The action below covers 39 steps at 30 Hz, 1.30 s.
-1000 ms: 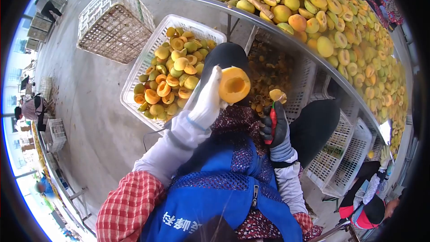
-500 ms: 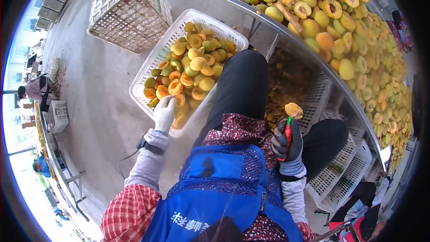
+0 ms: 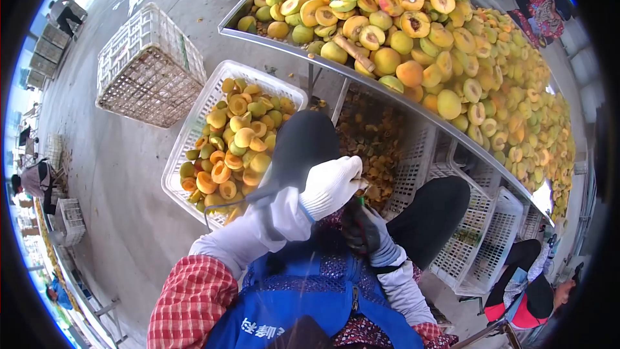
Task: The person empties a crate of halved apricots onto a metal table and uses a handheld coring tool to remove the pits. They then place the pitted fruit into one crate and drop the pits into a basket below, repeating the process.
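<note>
My left hand (image 3: 332,184), in a white knit glove, is closed with its fingers curled in front of my lap, close to my right hand. A small tan-yellow bit shows at its fingertips; what it grips is mostly hidden. My right hand (image 3: 363,227), in a dark grey glove, is wrapped round a small hand tool (image 3: 360,200), of which just a bit of green handle shows. To the left, a white plastic crate (image 3: 173,167) holds many halved yellow peaches (image 3: 236,139).
A metal-edged table (image 3: 413,102) heaped with peaches, cut and whole, spans the upper right. Below it are peach scraps (image 3: 371,132) and white crates (image 3: 494,239). Another basket (image 3: 152,68) stands at upper left. A co-worker (image 3: 526,291) sits at lower right.
My left hand has moved right from the peach crate to my right hand. My right hand has shifted left and lower; the fruit piece on the tool's tip is now hidden. The view has shifted.
</note>
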Motion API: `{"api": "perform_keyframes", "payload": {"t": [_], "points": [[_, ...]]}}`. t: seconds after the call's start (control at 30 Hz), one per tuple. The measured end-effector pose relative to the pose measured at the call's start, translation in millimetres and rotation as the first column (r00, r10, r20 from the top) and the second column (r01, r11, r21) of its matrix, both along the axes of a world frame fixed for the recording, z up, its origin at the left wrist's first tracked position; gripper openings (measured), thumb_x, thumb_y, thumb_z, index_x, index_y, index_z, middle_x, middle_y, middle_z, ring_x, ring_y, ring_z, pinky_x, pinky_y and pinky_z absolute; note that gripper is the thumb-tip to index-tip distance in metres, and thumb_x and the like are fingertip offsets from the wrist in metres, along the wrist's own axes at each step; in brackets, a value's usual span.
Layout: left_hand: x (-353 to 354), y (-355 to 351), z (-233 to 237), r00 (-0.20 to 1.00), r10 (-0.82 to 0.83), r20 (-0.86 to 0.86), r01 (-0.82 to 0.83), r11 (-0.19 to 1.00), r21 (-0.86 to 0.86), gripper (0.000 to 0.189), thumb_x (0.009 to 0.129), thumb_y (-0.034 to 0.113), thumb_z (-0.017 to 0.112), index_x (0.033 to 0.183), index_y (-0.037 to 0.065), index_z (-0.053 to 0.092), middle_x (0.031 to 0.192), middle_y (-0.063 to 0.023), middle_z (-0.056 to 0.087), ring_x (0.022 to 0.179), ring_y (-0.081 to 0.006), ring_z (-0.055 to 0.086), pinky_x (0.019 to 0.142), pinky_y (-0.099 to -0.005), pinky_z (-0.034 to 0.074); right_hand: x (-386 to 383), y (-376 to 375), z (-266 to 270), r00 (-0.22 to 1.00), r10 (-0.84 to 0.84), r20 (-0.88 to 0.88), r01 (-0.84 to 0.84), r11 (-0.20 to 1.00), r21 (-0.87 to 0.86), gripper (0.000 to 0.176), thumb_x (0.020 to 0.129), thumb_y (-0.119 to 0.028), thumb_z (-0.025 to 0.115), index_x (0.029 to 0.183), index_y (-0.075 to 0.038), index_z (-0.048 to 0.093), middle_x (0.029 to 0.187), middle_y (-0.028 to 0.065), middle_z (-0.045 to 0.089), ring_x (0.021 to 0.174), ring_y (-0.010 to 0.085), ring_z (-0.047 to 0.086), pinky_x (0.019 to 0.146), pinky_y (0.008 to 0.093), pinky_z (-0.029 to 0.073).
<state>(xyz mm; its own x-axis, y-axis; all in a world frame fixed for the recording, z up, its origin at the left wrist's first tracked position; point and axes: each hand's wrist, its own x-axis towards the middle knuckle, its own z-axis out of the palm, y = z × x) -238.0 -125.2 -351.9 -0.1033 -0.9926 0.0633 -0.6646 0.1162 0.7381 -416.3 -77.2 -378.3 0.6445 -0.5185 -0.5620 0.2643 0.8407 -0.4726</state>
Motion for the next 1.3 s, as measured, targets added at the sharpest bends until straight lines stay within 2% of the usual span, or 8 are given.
{"api": "perform_keyframes", "payload": {"t": [0.23,0.47,0.63,0.93,1.07,1.1,1.17,1.3], "points": [[34,-2,23,0.790,0.357,-0.499,-0.306,0.934,0.184,0.015,0.088,0.012,0.068,0.099,0.002,0.063,0.079,-0.0011,0.065,0.068,-0.0070,0.058,0.062,-0.0213,0.047,-4,-71,-24,0.776,-0.504,-0.380,0.382,0.854,-0.353,0.017,0.096,-0.025,0.063,0.108,-0.015,0.057,0.075,-0.0005,0.058,0.053,0.0089,0.054,0.043,0.0244,0.042],[68,-4,0,0.718,0.546,-0.431,-0.451,0.837,0.310,0.015,0.092,0.016,0.061,0.099,0.003,0.064,0.082,-0.0016,0.065,0.067,-0.0059,0.056,0.060,-0.0207,0.045,86,-198,34,0.788,-0.550,-0.275,-0.166,0.240,-0.956,0.047,0.087,-0.017,0.066,0.129,-0.002,0.050,0.111,0.0191,0.062,0.097,0.0349,0.063,0.085,0.0399,0.050],[60,-28,20,0.690,0.553,-0.466,-0.385,0.826,0.411,0.016,0.094,0.016,0.059,0.101,0.003,0.063,0.084,-0.0012,0.065,0.067,-0.0049,0.054,0.060,-0.0193,0.043,182,-285,34,0.567,-0.764,-0.306,-0.507,-0.032,-0.861,0.055,0.085,-0.028,0.069,0.131,-0.005,0.050,0.115,0.0183,0.058,0.107,0.0398,0.058,0.087,0.0445,0.050],[82,-54,4,0.676,0.568,-0.469,-0.429,0.821,0.376,0.016,0.095,0.019,0.058,0.099,0.004,0.064,0.081,-0.0008,0.064,0.064,-0.0041,0.053,0.057,-0.0180,0.042,125,-314,13,0.305,-0.814,-0.495,-0.876,-0.036,-0.480,0.037,0.084,-0.022,0.063,0.119,-0.010,0.059,0.103,0.0100,0.061,0.095,0.0287,0.061,0.077,0.0426,0.052],[83,-95,19,0.787,0.424,-0.448,-0.397,0.904,0.159,0.018,0.094,0.018,0.060,0.099,0.002,0.065,0.083,-0.0011,0.065,0.068,-0.0053,0.055,0.060,-0.0196,0.043,96,-290,24,0.552,-0.784,-0.283,-0.453,0.003,-0.891,0.041,0.087,-0.017,0.061,0.125,-0.004,0.053,0.115,0.0204,0.062,0.096,0.0410,0.062,0.086,0.0452,0.050],[80,-108,27,0.796,0.415,-0.440,-0.398,0.907,0.136,0.018,0.091,0.016,0.062,0.099,0.000,0.065,0.082,-0.0050,0.066,0.071,-0.0081,0.058,0.065,-0.0229,0.046,79,-274,33,0.658,-0.712,-0.246,-0.299,0.052,-0.953,0.038,0.091,-0.008,0.057,0.128,0.000,0.050,0.099,0.0153,0.063,0.082,0.0270,0.064,0.072,0.0341,0.052],[75,-138,40,0.845,0.389,-0.368,-0.381,0.919,0.097,0.022,0.088,0.019,0.066,0.099,0.000,0.066,0.085,-0.0113,0.068,0.078,-0.0173,0.065,0.073,-0.0288,0.050,41,-238,15,0.783,-0.562,-0.268,0.020,0.453,-0.891,0.037,0.094,-0.008,0.057,0.129,-0.001,0.048,0.089,0.0065,0.059,0.072,0.0131,0.057,0.063,0.0257,0.049],[36,-218,40,0.928,0.336,0.162,-0.273,0.908,-0.319,0.046,0.082,0.033,0.073,0.117,0.006,0.060,0.097,-0.0153,0.067,0.090,-0.0317,0.066,0.076,-0.0398,0.052,-5,-139,-2,0.800,-0.552,-0.236,0.317,0.722,-0.616,0.026,0.095,-0.009,0.057,0.120,-0.003,0.053,0.081,0.0034,0.058,0.062,0.0112,0.054,0.051,0.0253,0.044]]}}
